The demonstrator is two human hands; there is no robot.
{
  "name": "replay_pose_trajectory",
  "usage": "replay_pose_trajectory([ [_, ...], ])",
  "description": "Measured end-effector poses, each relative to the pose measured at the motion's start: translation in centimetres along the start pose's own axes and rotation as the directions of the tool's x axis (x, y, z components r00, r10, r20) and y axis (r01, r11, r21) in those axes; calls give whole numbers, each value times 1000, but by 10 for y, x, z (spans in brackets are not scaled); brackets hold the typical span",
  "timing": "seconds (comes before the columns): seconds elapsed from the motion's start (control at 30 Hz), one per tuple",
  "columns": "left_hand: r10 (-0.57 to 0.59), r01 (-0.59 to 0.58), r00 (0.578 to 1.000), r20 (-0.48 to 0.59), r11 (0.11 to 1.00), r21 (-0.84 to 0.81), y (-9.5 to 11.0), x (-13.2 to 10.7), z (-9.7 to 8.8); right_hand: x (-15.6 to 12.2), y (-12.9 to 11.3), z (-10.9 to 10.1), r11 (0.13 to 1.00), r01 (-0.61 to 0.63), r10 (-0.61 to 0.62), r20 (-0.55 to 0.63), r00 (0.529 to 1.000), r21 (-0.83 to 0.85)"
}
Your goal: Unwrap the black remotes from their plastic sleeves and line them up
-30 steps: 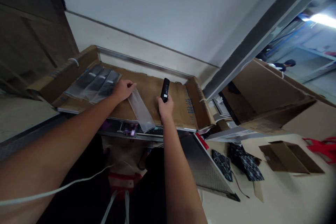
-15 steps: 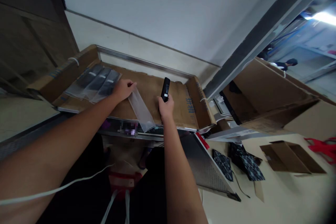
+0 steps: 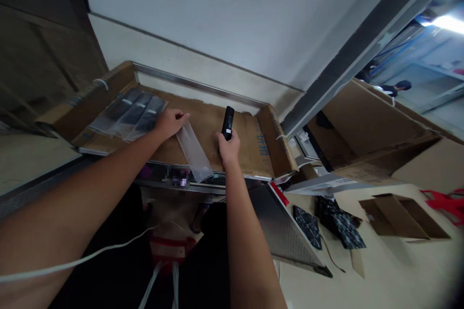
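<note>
Grips with the right hand [image 3: 229, 148], fingers wrapped around, the near end of a slim black oblong item [image 3: 228, 120], over the right half of a cardboard tray [image 3: 250, 137]. Looks smooth, round-ended, with faint pale lettering and a small white label close to the thumb. Pinches with the left hand [image 3: 171, 123], between thumb and fingertips, one end of a frosted plastic sleeve [image 3: 195, 152], limp, narrow and flat, draping slightly past the tray's front edge. Sits close to overlapping sleeved black pieces [image 3: 139, 110]; cannot tell whether touching them.
</note>
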State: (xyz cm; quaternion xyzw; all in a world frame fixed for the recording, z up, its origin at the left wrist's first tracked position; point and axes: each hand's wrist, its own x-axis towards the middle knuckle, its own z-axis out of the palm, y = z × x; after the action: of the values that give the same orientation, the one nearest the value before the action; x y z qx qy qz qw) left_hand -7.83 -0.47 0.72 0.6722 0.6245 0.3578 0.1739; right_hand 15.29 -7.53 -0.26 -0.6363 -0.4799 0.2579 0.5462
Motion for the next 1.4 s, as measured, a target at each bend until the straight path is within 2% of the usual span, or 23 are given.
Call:
replay_pose_trajectory([
  [0.27, -21, 21, 1000, 9, 1000, -1, 0, 1, 1, -1, -3, -1, 1000, -8, 8, 7, 1000, -3],
  [0.43, -28, 28, 999, -28, 999, 17, -1, 1, 1, -2, -5, -1, 1000, -7, 7, -2, 1000, -5],
  [0.73, -34, 32, 999, -32, 998, -45, -1, 3, 2, -2, -4, 0, 1000, -9, 9, -7, 1000, 5],
  [0.9, -17, 8, 997, -78, 994, -112, -6, 5, 5, -2, -6, -1, 1000, -13, 13, -8, 1000, 3],
  [1.07, -25, 17, 997, -74, 994, -109, -9, 6, 6, -2, -6, -2, 1000, -18, 18, -10, 1000, -1],
  [1.4, -56, 51, 997, -54, 995, -92, -5, 4, 6, 1, 1, 0, 995, -39, 42, -27, 999, 93],
])
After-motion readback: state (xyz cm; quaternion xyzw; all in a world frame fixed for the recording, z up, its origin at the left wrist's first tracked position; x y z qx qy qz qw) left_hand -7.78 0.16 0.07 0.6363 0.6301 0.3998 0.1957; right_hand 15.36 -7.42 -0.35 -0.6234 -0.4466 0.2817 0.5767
